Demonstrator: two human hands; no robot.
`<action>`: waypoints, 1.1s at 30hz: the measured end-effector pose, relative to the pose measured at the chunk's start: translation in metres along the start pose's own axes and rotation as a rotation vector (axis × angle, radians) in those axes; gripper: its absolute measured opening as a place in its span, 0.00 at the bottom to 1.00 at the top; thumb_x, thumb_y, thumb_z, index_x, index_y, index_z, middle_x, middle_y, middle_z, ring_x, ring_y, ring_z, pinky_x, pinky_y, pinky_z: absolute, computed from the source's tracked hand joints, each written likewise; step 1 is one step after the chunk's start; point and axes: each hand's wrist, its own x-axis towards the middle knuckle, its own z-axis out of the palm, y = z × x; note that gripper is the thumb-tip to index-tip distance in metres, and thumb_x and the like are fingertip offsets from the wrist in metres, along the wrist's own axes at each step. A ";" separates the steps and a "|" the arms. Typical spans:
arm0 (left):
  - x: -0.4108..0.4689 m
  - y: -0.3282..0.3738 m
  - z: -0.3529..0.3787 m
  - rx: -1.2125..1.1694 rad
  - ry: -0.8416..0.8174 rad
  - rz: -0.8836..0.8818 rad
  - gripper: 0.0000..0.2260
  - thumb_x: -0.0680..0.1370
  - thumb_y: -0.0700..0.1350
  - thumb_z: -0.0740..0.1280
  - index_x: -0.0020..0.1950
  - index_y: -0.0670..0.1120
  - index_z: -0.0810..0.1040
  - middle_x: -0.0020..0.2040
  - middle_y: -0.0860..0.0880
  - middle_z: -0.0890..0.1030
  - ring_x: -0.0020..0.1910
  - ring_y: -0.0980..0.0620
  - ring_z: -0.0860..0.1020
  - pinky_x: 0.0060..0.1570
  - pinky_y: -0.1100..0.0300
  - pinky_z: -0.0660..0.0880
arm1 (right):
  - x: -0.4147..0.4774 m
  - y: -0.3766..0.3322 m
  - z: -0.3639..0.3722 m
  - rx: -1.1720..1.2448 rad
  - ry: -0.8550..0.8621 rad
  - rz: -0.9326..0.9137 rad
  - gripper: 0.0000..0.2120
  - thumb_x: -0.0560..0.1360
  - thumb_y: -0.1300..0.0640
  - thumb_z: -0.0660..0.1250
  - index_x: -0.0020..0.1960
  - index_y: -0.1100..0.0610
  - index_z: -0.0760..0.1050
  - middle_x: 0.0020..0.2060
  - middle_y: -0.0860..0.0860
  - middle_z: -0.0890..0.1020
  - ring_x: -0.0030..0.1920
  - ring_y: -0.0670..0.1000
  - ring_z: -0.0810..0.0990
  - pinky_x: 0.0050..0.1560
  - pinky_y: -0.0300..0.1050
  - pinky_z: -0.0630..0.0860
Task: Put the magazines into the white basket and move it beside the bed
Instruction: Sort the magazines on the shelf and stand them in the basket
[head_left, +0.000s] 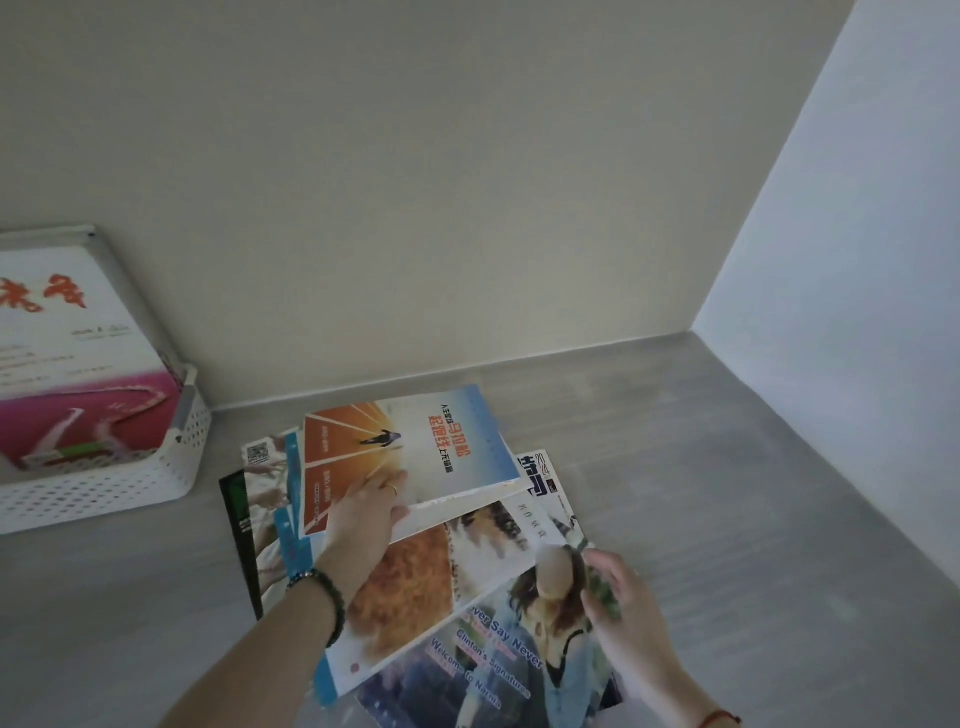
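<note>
Two hands in view, one white basket (130, 470), one loose pile of mags on the grey floor. Pile count: at least 5 covers show, fanned out & overlapping; exact no. can't tell.

Basket sits at left, against the wall (415, 182), just beside the pile but not touching it. One mag w/ pink-and-white cover (72, 364) already lies in it, tilted, upper edge resting above the rim.

Left hand (366, 512) lies on the top mag (410, 452) (orange/blue cover w/ small walking figure): fingers spread flat on the cover, thumb at its near edge, which looks slightly raised off the one below. Grip loose, mostly open; whether the thumb is under the edge, can't tell. Bead bracelet (324, 597) on that wrist, ring on one finger.

Right hand (618, 608) is over the right corner of the lowest front mag (498, 660) ("Never Say Never" text). Blurred; fingers half curled; if it pinches the page, can't tell. Red cord (719, 719) on that wrist.

Between the two: a mag w/ brown-orange picture (410, 587), under the top mag.
</note>
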 end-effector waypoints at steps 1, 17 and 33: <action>0.000 0.000 -0.002 0.030 -0.002 0.025 0.22 0.79 0.49 0.56 0.73 0.49 0.59 0.72 0.50 0.67 0.67 0.47 0.69 0.65 0.53 0.69 | 0.003 -0.002 0.000 0.029 -0.018 -0.004 0.18 0.72 0.65 0.64 0.60 0.54 0.72 0.52 0.41 0.76 0.57 0.45 0.75 0.63 0.43 0.70; -0.043 -0.023 -0.067 0.013 0.223 0.126 0.21 0.77 0.35 0.55 0.68 0.49 0.67 0.66 0.51 0.73 0.55 0.46 0.78 0.41 0.58 0.72 | 0.018 -0.081 0.015 0.293 -0.244 -0.013 0.23 0.74 0.63 0.62 0.67 0.61 0.62 0.60 0.52 0.72 0.61 0.49 0.72 0.60 0.36 0.67; -0.101 -0.202 -0.133 -1.109 0.461 -0.297 0.08 0.79 0.43 0.57 0.50 0.47 0.75 0.49 0.48 0.80 0.50 0.50 0.78 0.50 0.60 0.73 | 0.036 -0.294 0.114 0.564 -0.288 -0.223 0.09 0.76 0.58 0.61 0.56 0.55 0.73 0.46 0.46 0.81 0.45 0.46 0.80 0.40 0.39 0.78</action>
